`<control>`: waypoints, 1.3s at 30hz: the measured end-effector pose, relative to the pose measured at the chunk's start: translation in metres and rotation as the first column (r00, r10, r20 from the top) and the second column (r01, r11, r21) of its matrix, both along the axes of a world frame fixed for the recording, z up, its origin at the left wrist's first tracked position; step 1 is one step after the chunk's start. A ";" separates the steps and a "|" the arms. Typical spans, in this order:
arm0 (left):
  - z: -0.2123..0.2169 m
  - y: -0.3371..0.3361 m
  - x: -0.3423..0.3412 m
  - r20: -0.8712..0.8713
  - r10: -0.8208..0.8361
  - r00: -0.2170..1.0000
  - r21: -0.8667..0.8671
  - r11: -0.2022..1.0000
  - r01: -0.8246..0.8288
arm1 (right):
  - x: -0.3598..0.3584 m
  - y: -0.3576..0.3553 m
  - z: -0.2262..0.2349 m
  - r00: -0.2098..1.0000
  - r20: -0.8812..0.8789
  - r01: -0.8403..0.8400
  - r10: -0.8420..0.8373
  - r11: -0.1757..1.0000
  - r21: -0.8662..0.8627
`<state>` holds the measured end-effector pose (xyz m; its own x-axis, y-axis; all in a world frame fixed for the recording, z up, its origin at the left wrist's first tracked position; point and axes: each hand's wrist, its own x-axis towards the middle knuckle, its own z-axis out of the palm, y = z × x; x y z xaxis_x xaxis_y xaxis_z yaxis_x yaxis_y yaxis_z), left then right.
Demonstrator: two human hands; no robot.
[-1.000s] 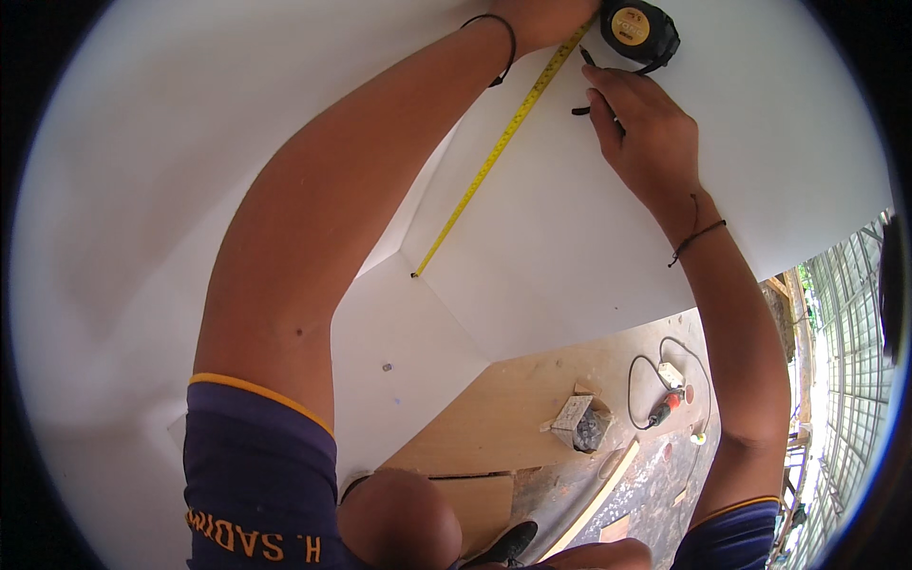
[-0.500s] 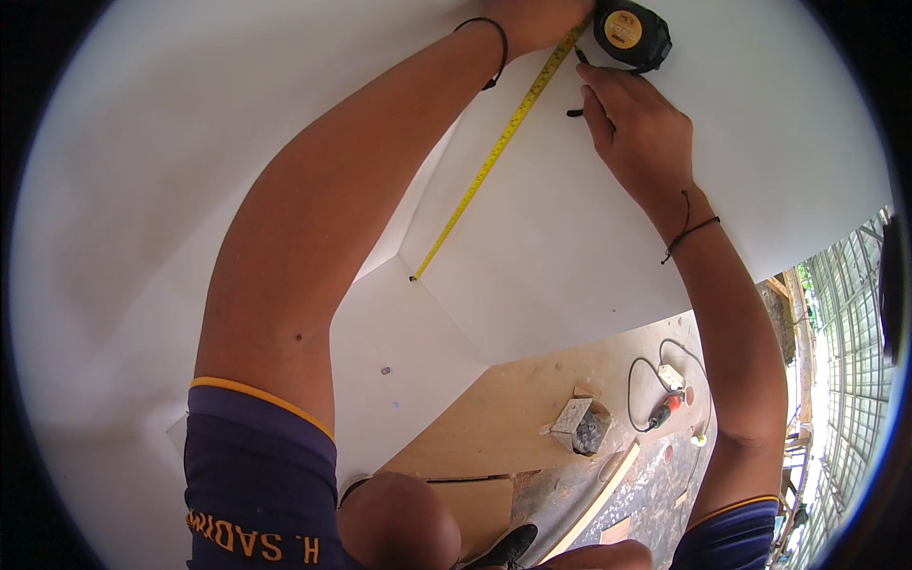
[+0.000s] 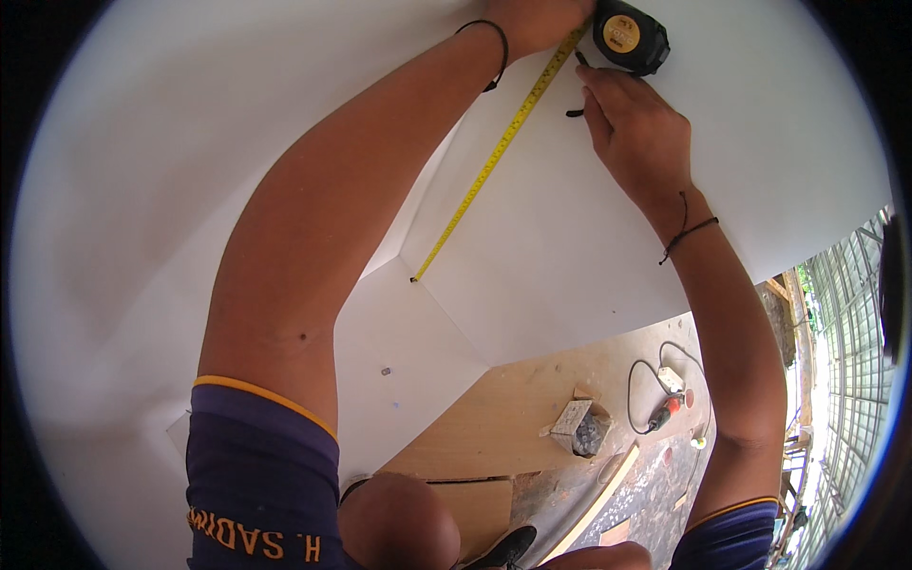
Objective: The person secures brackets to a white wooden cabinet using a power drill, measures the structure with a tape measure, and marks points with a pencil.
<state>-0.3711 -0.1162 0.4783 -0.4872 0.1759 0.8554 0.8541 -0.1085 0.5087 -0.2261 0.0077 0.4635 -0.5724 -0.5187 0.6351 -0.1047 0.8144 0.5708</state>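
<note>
At the top edge, my left hand (image 3: 540, 21) is closed at the black tape measure (image 3: 648, 40), its fingers partly cut off by the picture's edge. The yellow blade (image 3: 489, 163) runs down and left across a white panel (image 3: 560, 237), and its hooked end lies near the inner corner where white panels meet. My right hand (image 3: 638, 123) pinches a slim dark marking tool, perhaps a pen (image 3: 581, 59), with its tip close beside the blade, just below the case. The same hand rests on or very near the panel.
A small metal piece (image 3: 386, 371) sits on the lower white panel (image 3: 418, 342). Below stand an open carton (image 3: 573, 423) with a plastic bag, a red-and-black power tool (image 3: 665, 410) with its cord, and a wooden strip (image 3: 598, 499). My knee (image 3: 399, 522) is at the bottom.
The tape measure's case has tilted slightly beside my left hand. My right hand has shifted a very little; the blade lies almost as before.
</note>
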 end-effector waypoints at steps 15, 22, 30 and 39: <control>0.000 0.000 -0.001 -0.039 0.013 0.999 0.021 1.000 -0.012 | 0.003 -0.005 0.001 1.000 -0.021 -0.019 0.019 1.000 -0.007; -0.008 0.005 -0.002 0.021 0.005 1.000 0.056 0.998 -0.006 | 0.035 -0.003 -0.007 0.933 0.267 -0.252 0.241 0.968 0.007; -0.017 -0.003 0.059 -0.334 -0.044 0.941 0.115 0.990 0.087 | 0.178 -0.005 -0.033 0.917 0.245 -0.231 0.314 0.920 -0.315; -0.071 0.032 0.245 -0.556 -0.180 0.811 -0.222 0.973 0.063 | 0.284 0.008 -0.065 0.994 0.035 -0.017 0.107 0.451 -0.892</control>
